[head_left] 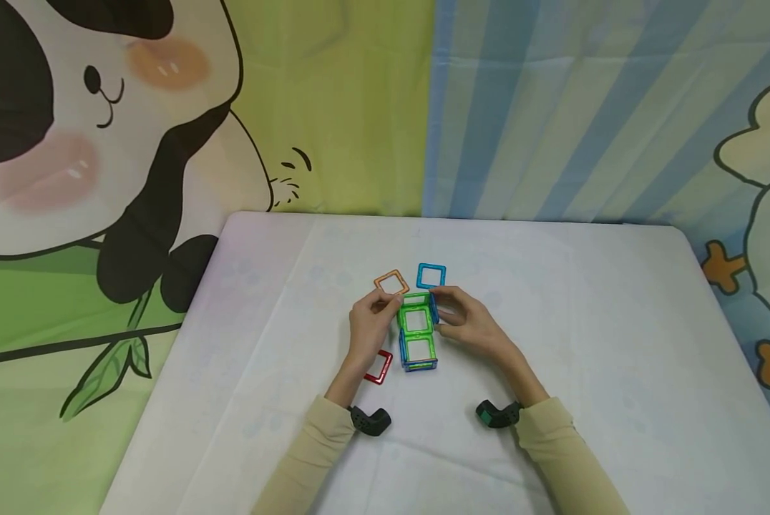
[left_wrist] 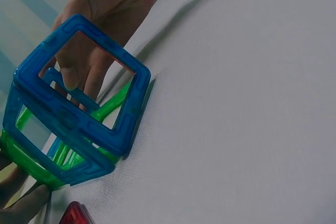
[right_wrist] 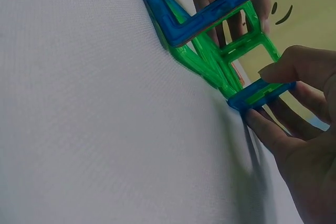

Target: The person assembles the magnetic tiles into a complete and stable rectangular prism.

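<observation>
A small structure of square magnetic tiles stands on the table, with a row of green tiles [head_left: 418,335] down its middle and blue tiles [left_wrist: 79,121] at its near end. My left hand [head_left: 368,327] grips the structure at its far left corner; in the left wrist view, its fingers [left_wrist: 29,203] are against a green edge. On the opposite side, my right hand [head_left: 471,322] pinches a blue tile [right_wrist: 252,94] between thumb and fingers, alongside the far green tiles. Part of the left hand is hidden behind the frames in the right wrist view.
Loose tiles lie on the white table [head_left: 585,322]: an orange one [head_left: 385,275] and a light blue one [head_left: 432,265] beyond the structure, a red one [head_left: 386,368] by the left wrist. A patterned curtain [head_left: 333,107] hangs behind the table.
</observation>
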Demonstrator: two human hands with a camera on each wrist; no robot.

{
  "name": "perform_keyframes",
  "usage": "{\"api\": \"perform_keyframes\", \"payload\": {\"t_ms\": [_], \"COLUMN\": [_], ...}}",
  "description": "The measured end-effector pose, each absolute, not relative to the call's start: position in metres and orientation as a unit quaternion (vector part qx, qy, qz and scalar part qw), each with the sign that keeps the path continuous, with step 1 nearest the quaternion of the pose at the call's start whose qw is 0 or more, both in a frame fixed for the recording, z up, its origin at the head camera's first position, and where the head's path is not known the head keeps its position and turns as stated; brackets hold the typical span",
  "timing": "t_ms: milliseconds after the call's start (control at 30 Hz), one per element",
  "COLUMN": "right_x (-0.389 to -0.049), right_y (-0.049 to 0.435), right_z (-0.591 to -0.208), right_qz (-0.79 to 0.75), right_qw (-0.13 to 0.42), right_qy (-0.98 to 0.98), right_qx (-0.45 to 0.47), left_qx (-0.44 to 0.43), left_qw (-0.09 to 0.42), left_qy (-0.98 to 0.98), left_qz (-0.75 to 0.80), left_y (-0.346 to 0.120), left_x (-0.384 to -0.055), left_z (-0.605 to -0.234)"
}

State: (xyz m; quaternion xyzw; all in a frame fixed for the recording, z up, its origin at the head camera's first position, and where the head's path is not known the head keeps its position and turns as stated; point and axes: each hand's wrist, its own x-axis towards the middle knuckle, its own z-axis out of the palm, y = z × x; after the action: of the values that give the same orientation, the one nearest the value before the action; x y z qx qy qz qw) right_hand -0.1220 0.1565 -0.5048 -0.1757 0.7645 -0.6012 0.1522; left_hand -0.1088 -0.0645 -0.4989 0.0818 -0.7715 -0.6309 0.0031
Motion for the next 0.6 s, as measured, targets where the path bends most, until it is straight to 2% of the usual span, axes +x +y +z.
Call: {"api": "perform_keyframes", "payload": {"t_ms": [467, 600], "right_x": [-0.1194, -0.1211], "right_y": [0.1578, 0.1595], "right_z": [-0.5008, -0.4996], "right_qz": [-0.592, -0.584], "right_qw": [0.162, 0.149], "right_qy": [0.767, 0.774], "right_qx": [-0.186, -0.193], "left_qx": [0.084, 0.086], "left_qw": [-0.002, -0.003], "left_qy": [-0.773, -0.773], "left_qz": [-0.628, -0.628], "left_y": [-0.0639, -0.0637], "left_x": [-0.1086, -0.1087], "left_z": [-0.4976, -0.4975]}}
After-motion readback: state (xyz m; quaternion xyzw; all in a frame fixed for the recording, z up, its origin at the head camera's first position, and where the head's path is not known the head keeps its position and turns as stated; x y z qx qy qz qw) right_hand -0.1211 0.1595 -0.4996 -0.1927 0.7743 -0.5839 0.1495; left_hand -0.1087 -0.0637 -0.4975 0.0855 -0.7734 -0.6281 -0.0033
